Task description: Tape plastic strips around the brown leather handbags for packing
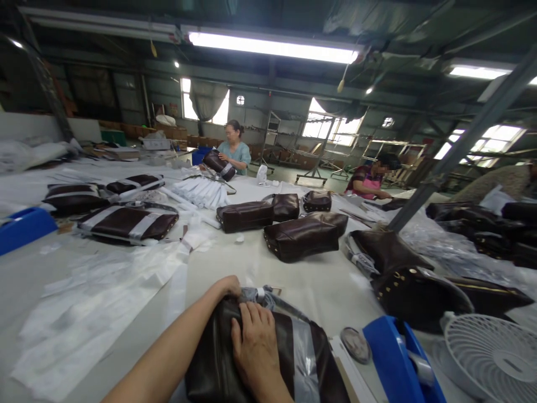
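A dark brown leather bag (285,341) lies at the bottom centre, close to me, with a grey wrapped band across its right part. My right hand (255,338) rests flat on top of it, fingers extended. At the bag's far left corner is my left hand (230,286), its fingers curled down over the edge and largely hidden. Just right of it sits a bundle of plastic-wrapped strap (262,296) with a white tie.
Several brown bags (301,238) stand beyond mine. White sheets (100,302) lie left. A blue tape dispenser (403,358) and a white fan (499,358) are at right. Two people (235,151) sit across the table, one handling a bag.
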The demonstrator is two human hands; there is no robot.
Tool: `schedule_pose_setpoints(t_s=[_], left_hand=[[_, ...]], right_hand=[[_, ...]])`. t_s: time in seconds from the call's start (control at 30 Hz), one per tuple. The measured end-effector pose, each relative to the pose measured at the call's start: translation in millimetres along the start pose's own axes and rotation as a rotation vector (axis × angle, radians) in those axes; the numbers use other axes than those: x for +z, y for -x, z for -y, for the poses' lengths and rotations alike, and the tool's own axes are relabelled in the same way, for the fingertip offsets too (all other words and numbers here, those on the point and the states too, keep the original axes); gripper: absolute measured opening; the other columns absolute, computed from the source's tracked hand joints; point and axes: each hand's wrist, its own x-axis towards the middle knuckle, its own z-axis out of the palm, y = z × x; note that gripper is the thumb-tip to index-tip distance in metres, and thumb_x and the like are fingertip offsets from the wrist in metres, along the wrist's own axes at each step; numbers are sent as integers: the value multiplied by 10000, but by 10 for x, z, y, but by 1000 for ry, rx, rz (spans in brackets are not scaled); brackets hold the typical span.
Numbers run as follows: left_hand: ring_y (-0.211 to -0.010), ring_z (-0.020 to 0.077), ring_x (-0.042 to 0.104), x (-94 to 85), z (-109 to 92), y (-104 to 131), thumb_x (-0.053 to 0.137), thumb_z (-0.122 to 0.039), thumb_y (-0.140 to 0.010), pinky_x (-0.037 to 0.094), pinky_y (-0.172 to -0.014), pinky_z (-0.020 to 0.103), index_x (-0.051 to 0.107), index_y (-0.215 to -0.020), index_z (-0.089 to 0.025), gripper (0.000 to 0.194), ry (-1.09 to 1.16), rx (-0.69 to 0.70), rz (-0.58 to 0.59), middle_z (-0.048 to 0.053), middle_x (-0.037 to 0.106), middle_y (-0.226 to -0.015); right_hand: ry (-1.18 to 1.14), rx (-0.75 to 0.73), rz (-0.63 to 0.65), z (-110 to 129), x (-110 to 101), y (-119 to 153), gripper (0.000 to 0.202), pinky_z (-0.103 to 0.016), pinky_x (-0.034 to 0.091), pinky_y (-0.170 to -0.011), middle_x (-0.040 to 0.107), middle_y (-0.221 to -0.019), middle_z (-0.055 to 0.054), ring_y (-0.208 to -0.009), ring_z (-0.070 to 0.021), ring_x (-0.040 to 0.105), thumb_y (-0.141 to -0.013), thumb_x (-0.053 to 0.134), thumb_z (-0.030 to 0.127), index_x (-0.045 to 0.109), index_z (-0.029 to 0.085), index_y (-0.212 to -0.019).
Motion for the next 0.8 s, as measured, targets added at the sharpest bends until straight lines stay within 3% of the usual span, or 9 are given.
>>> schedule_pose_setpoints(t_s=[0.1,0.27,0.53,0.67,0.8], left_hand=[[-789,151,634,-52,113,70,599,-353,-918,557,-698,313,615,-1023,-124,252,146,-23,104,40,643,-950],[-654,109,611,-98,251,179,560,-351,-940,529,-636,260,612,-880,-126,238,364,64,163,-11,625,-759],[-552,84,538,-103,215,89,583,-364,-927,482,-553,229,604,-813,-122,268,311,124,246,-33,576,-682],[-579,93,553,-98,173,80,586,-357,-924,485,-569,238,615,-868,-124,241,233,140,223,-22,595,-721],[-666,118,580,-70,159,113,613,-318,-906,504,-615,263,607,-1010,-131,214,129,138,94,0,609,-830]], right_hand=[[-22,5,-3,-4,-5,9,305,-494,401,-990,647,-1170,-86,-1097,-290,555,-892,498,250,591,190,-1176],[-13,0,-17,-8,-1,8,304,-497,410,-978,652,-1151,-82,-1083,-290,563,-882,511,248,591,193,-1170],[8,-42,-75,-17,11,-3,280,-468,420,-954,658,-1114,-91,-1051,-276,577,-890,495,267,592,210,-1147],[-10,-21,-113,-33,64,17,279,-480,410,-967,655,-1126,-91,-1063,-281,570,-894,484,271,596,211,-1143],[-36,-12,-113,-43,106,30,292,-487,410,-972,656,-1136,-87,-1076,-288,566,-889,490,269,591,212,-1156]])
